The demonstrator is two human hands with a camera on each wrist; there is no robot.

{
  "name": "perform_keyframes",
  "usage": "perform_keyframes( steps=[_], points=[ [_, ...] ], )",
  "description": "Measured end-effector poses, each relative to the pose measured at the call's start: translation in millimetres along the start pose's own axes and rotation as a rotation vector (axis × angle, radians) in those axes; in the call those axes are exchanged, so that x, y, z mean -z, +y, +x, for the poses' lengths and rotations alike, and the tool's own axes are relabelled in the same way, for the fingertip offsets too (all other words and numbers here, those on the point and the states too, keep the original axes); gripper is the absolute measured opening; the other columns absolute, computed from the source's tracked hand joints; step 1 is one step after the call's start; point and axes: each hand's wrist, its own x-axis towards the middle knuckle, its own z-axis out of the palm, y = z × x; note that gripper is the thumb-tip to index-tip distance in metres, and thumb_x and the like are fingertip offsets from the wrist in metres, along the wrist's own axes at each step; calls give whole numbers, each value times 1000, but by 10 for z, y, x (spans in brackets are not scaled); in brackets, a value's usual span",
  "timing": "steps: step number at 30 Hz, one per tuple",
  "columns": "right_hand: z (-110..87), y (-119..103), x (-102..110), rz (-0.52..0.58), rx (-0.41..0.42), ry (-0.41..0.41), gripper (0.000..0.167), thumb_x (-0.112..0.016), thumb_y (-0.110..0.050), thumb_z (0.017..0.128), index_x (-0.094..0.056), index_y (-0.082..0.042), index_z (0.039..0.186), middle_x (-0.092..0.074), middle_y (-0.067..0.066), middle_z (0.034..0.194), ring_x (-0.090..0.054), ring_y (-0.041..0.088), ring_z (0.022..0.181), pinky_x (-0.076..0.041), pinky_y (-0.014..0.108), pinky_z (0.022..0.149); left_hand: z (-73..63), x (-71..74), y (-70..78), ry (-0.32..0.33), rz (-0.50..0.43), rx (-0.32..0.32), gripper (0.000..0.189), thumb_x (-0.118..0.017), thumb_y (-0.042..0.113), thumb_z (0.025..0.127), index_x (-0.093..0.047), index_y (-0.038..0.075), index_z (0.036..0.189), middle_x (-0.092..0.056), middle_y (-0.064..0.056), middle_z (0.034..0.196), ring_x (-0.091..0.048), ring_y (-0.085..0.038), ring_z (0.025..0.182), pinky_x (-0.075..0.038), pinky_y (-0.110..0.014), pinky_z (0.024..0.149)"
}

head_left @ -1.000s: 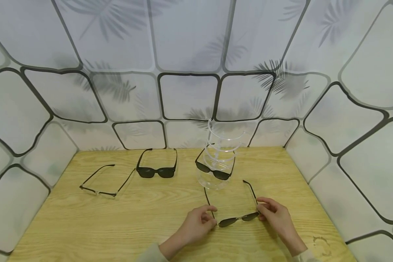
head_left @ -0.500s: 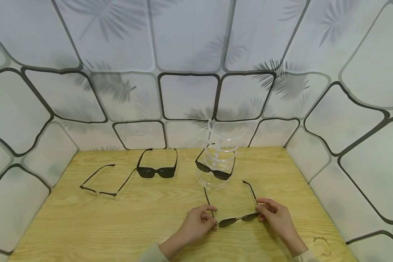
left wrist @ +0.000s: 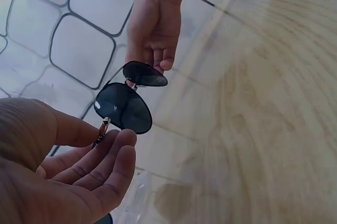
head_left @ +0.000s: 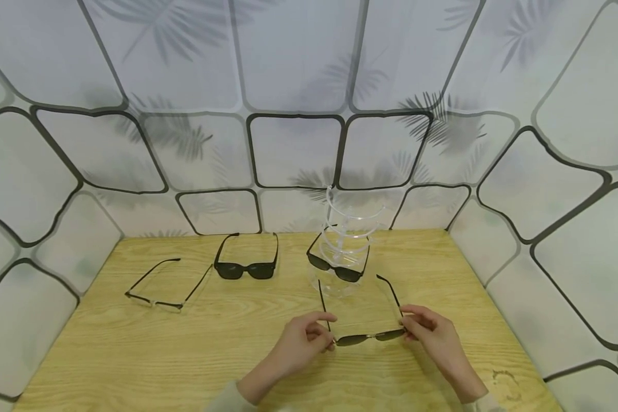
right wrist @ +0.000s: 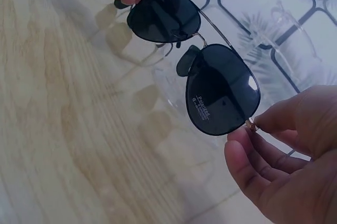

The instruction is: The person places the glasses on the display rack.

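Note:
Dark aviator-style sunglasses with a thin gold bridge (head_left: 352, 340) are held between both hands, temples unfolded and pointing away. My left hand (head_left: 301, 343) pinches the left hinge end, and my right hand (head_left: 435, 335) pinches the right one. Seen from the left wrist, the lenses (left wrist: 124, 107) hang above the wood surface. White "Polarized" print marks one lens (right wrist: 224, 89) in the right wrist view. Just beyond stands a clear tiered glasses stand (head_left: 340, 245). Black-framed sunglasses (head_left: 347, 274) rest on its lower part.
Thick black sunglasses (head_left: 261, 270) lie unfolded left of the stand. Farther left are half-rimmed eyeglasses (head_left: 167, 304), also unfolded. A patterned cloth wall (head_left: 298, 151) borders the back and sides of the wooden table (head_left: 195, 355).
Both hands and the sunglasses have moved slightly away from me, toward the stand, and a little left. The lenses have tilted and look narrower. Other glasses have stayed put.

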Motion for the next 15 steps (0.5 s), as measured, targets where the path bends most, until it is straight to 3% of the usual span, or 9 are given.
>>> perform_keyframes(
  steps=[5,8,11,15],
  points=[
    [-15,-93,-16,4,33,-27,40,-69,-10,103,-62,7,139,-78,14,104,-74,17,82,-64,33,77,-19,89,86,6,45,-18,34,-65,4,103,-65,-2,136,-78,-22,98,-77,-25,81,-64,-37,74],
    [-29,-153,-32,5,57,-33,40,-69,-11,103,-63,7,138,-78,10,101,-74,18,82,-64,32,77,-25,135,121,20,60,-29,32,-65,4,103,-66,0,134,-78,-21,98,-76,-25,81,-64,-45,77],
    [-41,-222,-51,1,68,-24,39,-70,-11,103,-63,7,137,-78,6,100,-74,19,82,-64,31,76,-15,179,154,43,74,-34,32,-65,4,102,-67,1,134,-78,-20,98,-76,-26,82,-64,-41,76],
    [-47,-310,-90,11,68,-4,38,-70,-12,102,-65,7,136,-78,0,98,-74,16,82,-64,30,77,18,237,190,84,97,-36,31,-64,3,102,-69,3,133,-78,-18,97,-77,-27,82,-58,-26,65]
  ],
)
